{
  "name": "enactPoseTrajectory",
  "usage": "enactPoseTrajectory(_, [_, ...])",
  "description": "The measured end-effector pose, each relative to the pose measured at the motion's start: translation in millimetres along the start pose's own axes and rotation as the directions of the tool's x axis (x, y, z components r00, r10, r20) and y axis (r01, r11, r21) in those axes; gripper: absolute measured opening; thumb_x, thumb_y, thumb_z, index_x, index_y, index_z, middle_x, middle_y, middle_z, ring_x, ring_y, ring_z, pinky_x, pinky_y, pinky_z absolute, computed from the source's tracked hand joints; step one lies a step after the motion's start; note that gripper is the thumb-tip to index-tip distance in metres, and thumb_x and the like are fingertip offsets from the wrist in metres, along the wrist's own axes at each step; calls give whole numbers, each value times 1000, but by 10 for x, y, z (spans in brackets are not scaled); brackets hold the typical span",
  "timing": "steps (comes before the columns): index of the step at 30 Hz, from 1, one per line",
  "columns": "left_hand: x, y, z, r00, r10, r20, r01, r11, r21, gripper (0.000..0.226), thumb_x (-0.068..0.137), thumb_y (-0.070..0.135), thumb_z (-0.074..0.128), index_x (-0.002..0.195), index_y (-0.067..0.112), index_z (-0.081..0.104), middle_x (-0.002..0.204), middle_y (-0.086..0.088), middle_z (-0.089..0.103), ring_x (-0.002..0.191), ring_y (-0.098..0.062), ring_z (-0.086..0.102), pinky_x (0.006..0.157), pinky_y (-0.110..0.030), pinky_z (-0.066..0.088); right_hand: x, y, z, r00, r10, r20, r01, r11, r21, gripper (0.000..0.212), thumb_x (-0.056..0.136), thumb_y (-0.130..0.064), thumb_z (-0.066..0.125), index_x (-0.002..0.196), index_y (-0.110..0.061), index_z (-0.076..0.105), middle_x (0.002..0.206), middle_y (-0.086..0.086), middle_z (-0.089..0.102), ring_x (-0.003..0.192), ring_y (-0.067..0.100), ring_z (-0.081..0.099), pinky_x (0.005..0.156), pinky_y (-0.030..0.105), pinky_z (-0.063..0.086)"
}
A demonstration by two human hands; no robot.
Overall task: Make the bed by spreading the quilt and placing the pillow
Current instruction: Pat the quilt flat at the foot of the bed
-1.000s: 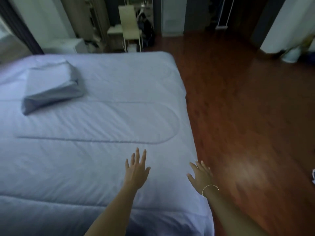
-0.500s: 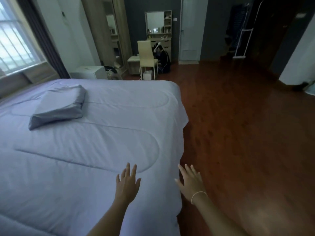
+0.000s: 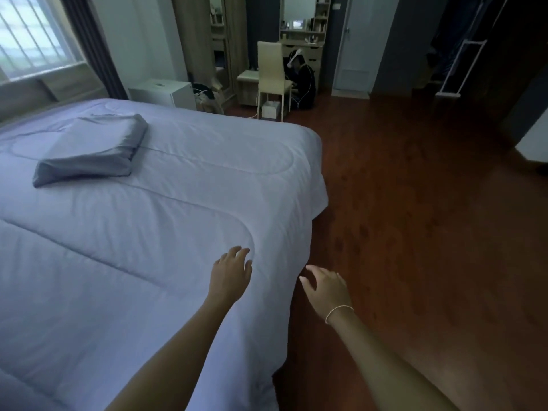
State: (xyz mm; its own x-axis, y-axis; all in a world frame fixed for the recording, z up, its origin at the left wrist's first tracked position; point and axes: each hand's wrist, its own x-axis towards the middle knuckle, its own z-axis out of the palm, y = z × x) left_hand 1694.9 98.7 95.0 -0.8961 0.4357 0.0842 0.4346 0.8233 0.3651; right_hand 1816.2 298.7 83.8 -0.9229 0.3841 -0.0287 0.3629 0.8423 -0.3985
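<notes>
Daylight came through a barred window (image 3: 29, 37) at far left, above the bed. Pillow (image 3: 92, 149) lay flat on the quilt (image 3: 133, 247) near the bed's far-left part, well apart from both hands. The quilt lay spread across the bed, its right edge hanging down toward the floor (image 3: 430, 232). Near that edge the left hand (image 3: 229, 277) reached over the quilt, fingers loosely curled and apart, gripping nothing; whether it touched the fabric could not be told. Just beside the edge, over the floor, the right hand (image 3: 326, 287) was likewise open and empty, a thin bracelet (image 3: 338, 311) at its wrist. Beyond the bed stood a chair (image 3: 271, 75).
</notes>
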Motion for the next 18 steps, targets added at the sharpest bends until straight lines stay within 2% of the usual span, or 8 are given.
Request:
enactPoseTrajectory(4, [602, 74, 173, 999, -23, -30, 22, 999, -25, 39, 98, 33, 42, 133, 16, 48, 140, -6, 48, 121, -27, 52, 100, -39, 41, 694, 160, -55, 999, -39, 34, 39, 999, 18, 59, 95, -53, 36, 148, -28, 28, 152, -1, 36, 143, 22, 26, 115, 39, 24])
enactPoseTrajectory(7, [1201, 84, 323, 998, -52, -41, 50, 998, -47, 40, 98, 33, 42, 134, 17, 48, 141, -5, 47, 122, -27, 50, 101, -40, 40, 1358, 295, -129, 997, -37, 72, 36, 999, 17, 66, 94, -56, 37, 151, -33, 14, 158, 1, 22, 148, 24, 9, 118, 42, 18])
enactPoseTrajectory(11, [1951, 152, 513, 992, -127, 8, 128, 989, -75, 41, 98, 33, 42, 135, 17, 46, 142, -6, 45, 124, -28, 48, 102, -41, 37, 2161, 550, -271, 991, -6, 136, 10, 999, -32, 68, 93, -58, 37, 151, -35, 9, 160, 2, 16, 148, 24, 3, 119, 44, 16])
enactPoseTrajectory(18, [3320, 535, 793, 994, -107, 25, 109, 989, -95, 46, 98, 39, 39, 138, 17, 42, 144, -7, 43, 130, -27, 42, 107, -43, 34, 3614, 970, -591, 996, 15, 85, -13, 1000, -20, 67, 93, -56, 38, 151, -32, 13, 159, 2, 17, 148, 24, 1, 119, 45, 16])
